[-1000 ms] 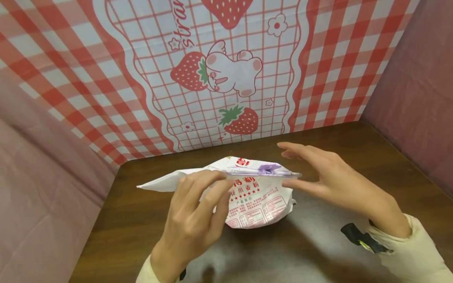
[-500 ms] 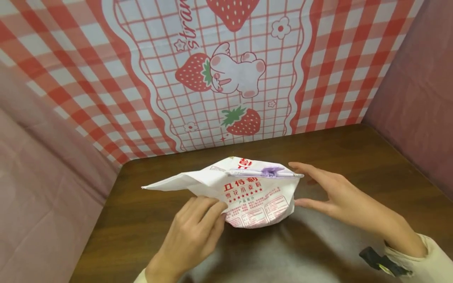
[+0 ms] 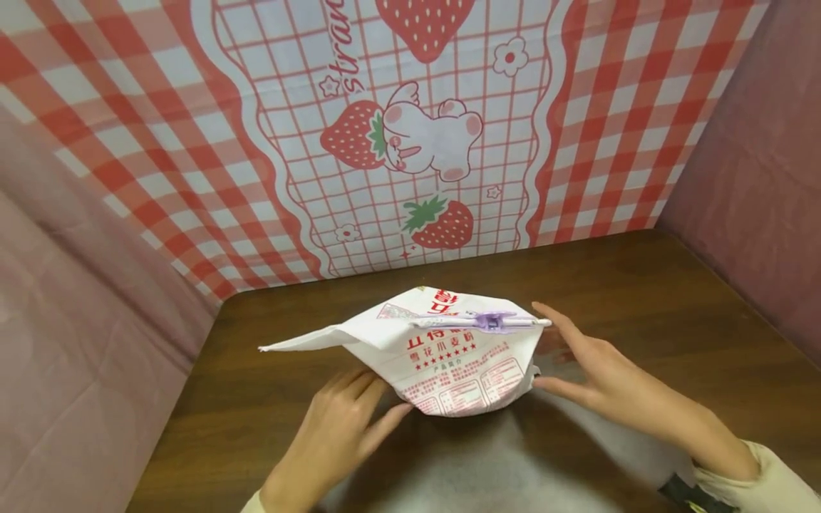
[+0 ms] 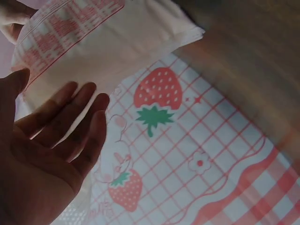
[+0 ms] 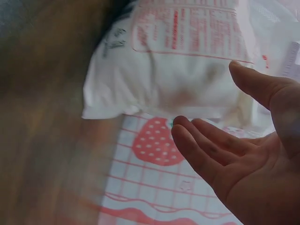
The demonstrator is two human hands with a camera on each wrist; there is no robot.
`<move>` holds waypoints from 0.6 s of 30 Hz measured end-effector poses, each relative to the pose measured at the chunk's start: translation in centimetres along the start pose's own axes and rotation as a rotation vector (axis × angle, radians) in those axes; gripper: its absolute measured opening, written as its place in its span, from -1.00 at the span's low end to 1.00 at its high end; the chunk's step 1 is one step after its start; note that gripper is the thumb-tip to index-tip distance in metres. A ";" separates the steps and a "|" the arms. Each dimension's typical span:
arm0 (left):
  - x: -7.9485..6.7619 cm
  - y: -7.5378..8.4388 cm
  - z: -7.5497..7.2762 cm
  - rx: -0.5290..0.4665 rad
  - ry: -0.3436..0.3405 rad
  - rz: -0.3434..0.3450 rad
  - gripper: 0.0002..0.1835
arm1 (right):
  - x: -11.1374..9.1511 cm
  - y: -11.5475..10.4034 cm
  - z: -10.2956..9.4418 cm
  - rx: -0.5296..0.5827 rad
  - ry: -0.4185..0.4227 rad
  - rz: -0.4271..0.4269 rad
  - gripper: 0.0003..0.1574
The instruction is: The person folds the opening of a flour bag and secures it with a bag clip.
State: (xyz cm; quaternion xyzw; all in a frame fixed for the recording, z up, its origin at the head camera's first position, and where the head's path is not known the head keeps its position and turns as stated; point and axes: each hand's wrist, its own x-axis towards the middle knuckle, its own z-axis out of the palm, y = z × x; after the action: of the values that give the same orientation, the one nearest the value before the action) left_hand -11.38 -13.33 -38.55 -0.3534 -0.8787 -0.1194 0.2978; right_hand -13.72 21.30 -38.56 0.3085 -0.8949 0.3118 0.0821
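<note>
A white flour bag (image 3: pixel 458 367) with red printing stands on the table, its top folded over and drawn out into a point at the left. Across that fold lies a white and purple bag sealing clip (image 3: pixel 492 322). At the bag's lower left side is my left hand (image 3: pixel 336 427), its thumb tip right at the bag's edge and its other fingers partly hidden behind it. My right hand (image 3: pixel 612 374) is by the right side, thumb and fingers spread along the bag. Both wrist views show relaxed, slightly bent fingers (image 5: pixel 201 150) beside the bag's side walls.
The brown wooden table (image 3: pixel 212 399) carries the bag near its middle. Behind it hangs a red and white checked cloth (image 3: pixel 609 128) with strawberry prints. Pink curtains (image 3: pixel 83 342) close off the left and right sides.
My left hand has gone from before the clip and folded top down to the bag's lower left side. The right hand has lowered from the clip's end to the bag's right side.
</note>
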 end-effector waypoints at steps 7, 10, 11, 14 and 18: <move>-0.6 -0.2 1.7 0.020 -0.112 -0.101 -0.36 | -0.2 1.1 2.1 0.059 -0.015 -0.021 -0.17; -0.6 -0.2 2.2 0.001 -0.130 -0.125 -0.30 | -0.1 1.3 2.7 0.033 -0.003 -0.025 -0.13; -0.6 -0.2 2.3 -0.007 -0.140 -0.133 -0.28 | -0.1 1.3 2.9 0.020 -0.004 -0.023 -0.11; -0.4 -0.1 2.7 -0.061 -0.170 -0.158 -0.25 | -0.2 1.2 3.4 -0.004 -0.001 -0.001 -0.08; -0.1 0.1 3.0 -0.141 -0.192 -0.180 -0.22 | -0.2 0.9 4.0 -0.076 0.051 -0.002 -0.01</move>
State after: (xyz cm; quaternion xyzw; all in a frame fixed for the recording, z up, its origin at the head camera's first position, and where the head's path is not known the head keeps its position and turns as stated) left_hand -12.58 -12.07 -40.97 -0.3031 -0.9207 -0.1728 0.1748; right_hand -13.87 19.53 -42.22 0.2983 -0.9033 0.2853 0.1168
